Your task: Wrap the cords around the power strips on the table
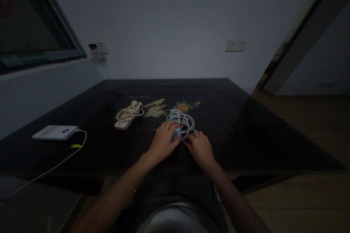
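On the dark table in front of me lies a power strip [175, 115] with a blue-patterned face. Its grey-white cable [193, 122] is looped in a loose coil over and to the right of it. My left hand [164, 137] grips the strip's near part, fingers bent across it and thumb at the near end. At the coil's near right edge, the curled fingers of my right hand [201, 147] hold the cable; the fingertips are partly hidden. Left of my hands rests a second, white power strip [124, 125], with its beige cord [127, 114] bundled on top.
A white power bank [56, 132] lies at the table's left, its thin white cable [61, 162] with a yellow tag [76, 146] running off the near edge. The black table [232, 116] bears a painted flower and bird. Wall sockets [236, 46] are behind it.
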The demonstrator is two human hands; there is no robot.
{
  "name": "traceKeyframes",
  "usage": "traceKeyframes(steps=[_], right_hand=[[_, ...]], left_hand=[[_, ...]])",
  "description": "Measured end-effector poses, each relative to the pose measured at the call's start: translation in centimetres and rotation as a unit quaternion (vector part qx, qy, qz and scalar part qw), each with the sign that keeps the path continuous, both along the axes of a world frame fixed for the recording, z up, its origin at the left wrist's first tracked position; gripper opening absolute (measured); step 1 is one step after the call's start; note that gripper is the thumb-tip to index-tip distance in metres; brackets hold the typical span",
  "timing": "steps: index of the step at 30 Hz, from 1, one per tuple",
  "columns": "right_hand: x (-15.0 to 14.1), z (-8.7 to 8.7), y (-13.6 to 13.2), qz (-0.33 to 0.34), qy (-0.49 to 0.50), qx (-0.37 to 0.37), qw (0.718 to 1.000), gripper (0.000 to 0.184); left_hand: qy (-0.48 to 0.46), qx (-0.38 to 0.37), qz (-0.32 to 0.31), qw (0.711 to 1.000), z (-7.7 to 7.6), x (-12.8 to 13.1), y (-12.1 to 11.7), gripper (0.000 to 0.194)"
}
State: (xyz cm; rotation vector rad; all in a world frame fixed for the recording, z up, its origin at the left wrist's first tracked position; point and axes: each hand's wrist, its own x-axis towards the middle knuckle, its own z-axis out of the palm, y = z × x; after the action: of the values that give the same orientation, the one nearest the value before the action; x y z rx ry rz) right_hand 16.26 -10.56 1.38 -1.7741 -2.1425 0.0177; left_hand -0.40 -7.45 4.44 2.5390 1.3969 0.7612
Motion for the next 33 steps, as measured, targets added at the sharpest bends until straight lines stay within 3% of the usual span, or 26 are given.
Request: traceKeyframes(steps=[3,6,15,25,28,33], right_hand=[[-0.9,0.0,0.3,-0.026,-0.025,-0.002,0.999,0.015],[-1.5,-0.1,0.7,-0.033,-0.018,-0.008,0.999,0.015],[-1.9,-0.1,1.5,-0.028,0.022,-0.08,0.996,0.021],[0.1,0.8,-0.8,0.085,-0.037,-0.098,0.991,0.034],[0.0,1.1,-1.5,0.066,-0.051,-0.105,0.991,0.03],[-2.5,1.9,-1.3,-0.02,-0.057,-0.084,0.995,0.024]], left_hand=[[0.029,-0.016,0.056,0.998,-2.9,0.1,-1.7,0.053],[0.037,-0.008,0.082,0.996,-4.2,0.9,-1.8,0.058],[-0.039,-0.005,0.074,0.996,-4.1,0.8,-1.2,0.051],[-0.232,-0.035,0.055,0.97,-3.1,-2.1,-1.7,0.045],[-0.247,-0.048,0.056,0.966,-3.0,-2.3,-2.1,0.044],[-0.257,-0.046,0.057,0.964,-3.4,-2.2,-2.3,0.044]])
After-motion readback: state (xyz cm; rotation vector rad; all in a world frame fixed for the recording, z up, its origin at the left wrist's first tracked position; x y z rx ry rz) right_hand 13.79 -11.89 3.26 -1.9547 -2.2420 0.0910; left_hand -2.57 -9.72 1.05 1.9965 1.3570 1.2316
